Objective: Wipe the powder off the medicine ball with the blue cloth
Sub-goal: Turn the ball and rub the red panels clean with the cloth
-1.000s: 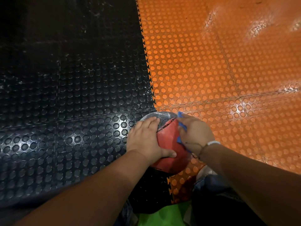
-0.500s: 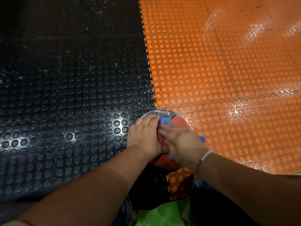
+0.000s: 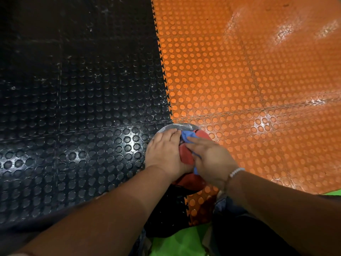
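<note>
Where: ball (image 3: pixel 187 157) low in mid view, on the floor right at the toothed seam where black mat (image 3: pixel 73 126) meets orange mat (image 3: pixel 249 89).
Left hand (image 3: pixel 163 154): cupped round the ball's left side, fingers together and curved over the top toward the far rim, palm against the surface; thumb hidden.
Right hand (image 3: pixel 210 159): laid over the ball's right and near side, fingers stretched out flat, pressing the cloth (image 3: pixel 185 136) onto the surface rather than curling round it; fingertips almost meeting those of the left hand.
Cloth: blue, bunched under the right fingers; one fold sticking out past the fingertips near the ball's top, a second scrap showing below the edge of the palm.
Between the hands: narrow strip of bare red ball.
Ball look: round, red panels split by dark seam lines, largely covered by both hands; near edge darker red below the wrists.
Powder (image 3: pixel 175 127): pale grey-white film over the far cap of the ball, just beyond the left fingertips; red panels nearer the palms looking clean.
Bracelet (image 3: pixel 237 171): white beads, on the right wrist.
Mats: raised round studs, glossy, patches of glare on both.
</note>
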Action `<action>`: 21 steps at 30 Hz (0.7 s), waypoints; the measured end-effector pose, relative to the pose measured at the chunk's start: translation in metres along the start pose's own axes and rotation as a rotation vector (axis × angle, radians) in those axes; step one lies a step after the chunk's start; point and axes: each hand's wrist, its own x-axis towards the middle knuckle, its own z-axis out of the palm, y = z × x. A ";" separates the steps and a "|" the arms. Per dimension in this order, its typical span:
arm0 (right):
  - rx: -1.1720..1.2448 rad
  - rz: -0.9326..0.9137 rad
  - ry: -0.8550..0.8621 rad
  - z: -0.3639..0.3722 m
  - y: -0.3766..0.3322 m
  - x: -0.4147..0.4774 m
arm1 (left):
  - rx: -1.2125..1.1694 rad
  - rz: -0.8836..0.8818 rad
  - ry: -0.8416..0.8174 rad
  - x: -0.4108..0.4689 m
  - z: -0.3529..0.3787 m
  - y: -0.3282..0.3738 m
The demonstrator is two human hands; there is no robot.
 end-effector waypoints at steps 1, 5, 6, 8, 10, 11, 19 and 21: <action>-0.002 0.054 0.021 -0.002 0.008 0.005 | 0.006 -0.004 -0.012 0.000 -0.001 0.001; -0.032 0.271 0.030 -0.013 0.027 0.032 | 0.019 -0.022 -0.044 0.004 -0.004 0.005; -0.045 0.242 0.005 -0.013 0.024 0.032 | 0.021 -0.027 -0.043 0.006 -0.004 0.004; -0.039 0.135 -0.022 -0.008 0.013 0.021 | 0.023 -0.035 -0.034 0.008 -0.005 0.001; -0.032 0.055 -0.032 -0.002 0.004 0.008 | 0.020 -0.030 -0.033 0.010 -0.007 -0.003; -0.036 0.041 -0.040 -0.002 0.004 0.006 | 0.017 -0.030 -0.037 0.011 -0.008 -0.004; -0.021 0.176 -0.024 -0.015 0.001 0.035 | -0.002 -0.091 -0.042 0.014 -0.013 -0.009; 0.021 0.120 -0.045 -0.013 -0.012 0.019 | -0.002 -0.095 -0.034 0.014 -0.014 -0.014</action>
